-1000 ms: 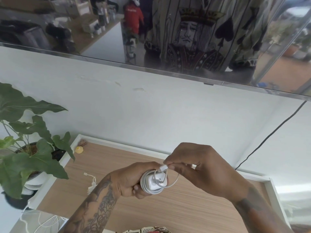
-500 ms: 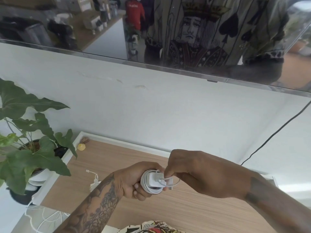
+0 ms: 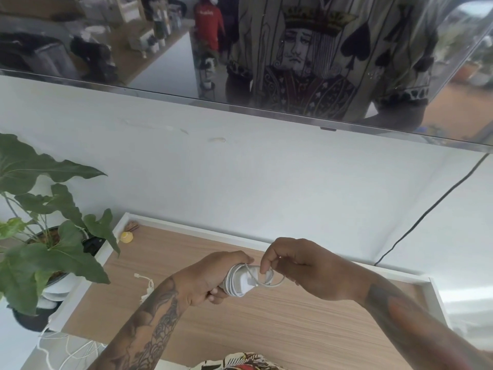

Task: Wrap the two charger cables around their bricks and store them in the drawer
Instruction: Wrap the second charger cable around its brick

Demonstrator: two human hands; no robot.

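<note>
A white charger brick (image 3: 241, 281), almost fully wound in its own thin white cable (image 3: 269, 280), is being held in the air just above a wood-topped counter (image 3: 266, 329). The left hand (image 3: 213, 279) is wrapping its grip around the brick's far end. The right hand (image 3: 298, 265) is pinching the cable's last loose loop with its fingertips, just beside the brick. A second white cable (image 3: 148, 285) is lying on the counter to the left, near a potted plant (image 3: 45, 236). Compared with a second ago, the loose loop is looking shorter and the right hand is sitting higher.
</note>
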